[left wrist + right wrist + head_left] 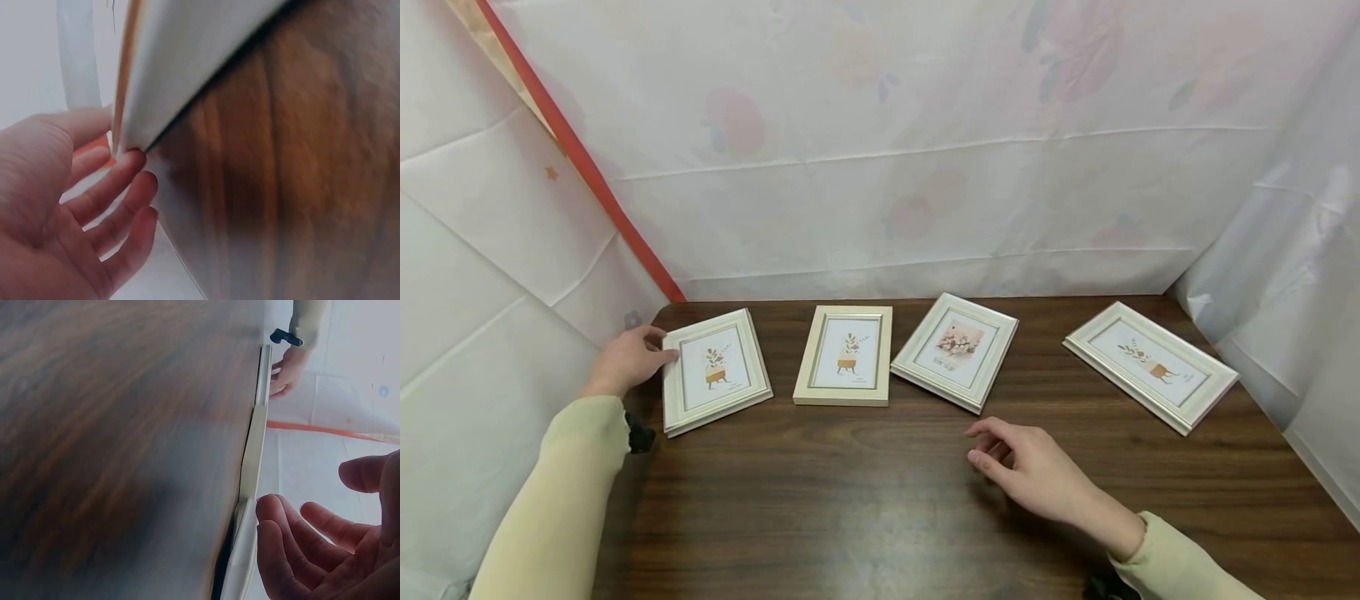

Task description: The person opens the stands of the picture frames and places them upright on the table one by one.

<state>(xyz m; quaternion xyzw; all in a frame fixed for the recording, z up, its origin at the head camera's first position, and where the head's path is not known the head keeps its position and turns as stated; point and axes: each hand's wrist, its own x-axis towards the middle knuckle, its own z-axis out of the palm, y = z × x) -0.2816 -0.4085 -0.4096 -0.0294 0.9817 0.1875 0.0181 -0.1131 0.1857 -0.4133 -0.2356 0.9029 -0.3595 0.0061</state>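
Observation:
At the far left, my left hand [631, 360] pinches the left edge of a white picture frame [672, 385] with a potted-plant print. The left wrist view shows the thumb on one face of this frame [181, 69] and fingertips [133, 157] at its lower edge. My right hand [1037, 471] hovers over the table, fingers loosely bent and holding nothing. Just beyond its fingertips lies another white picture frame [913, 348] with a flower print, turned at an angle. In the right wrist view the right hand [319, 556] has its thumb apart from the fingers.
A cream picture frame [807, 358] with a plant print lies between the two white ones. Farther right, a white picture frame [1202, 357] lies slanted. All rest on the dark wooden table [835, 500]. Pale patterned sheets [880, 167] hang behind, with a red strip [580, 154] at left.

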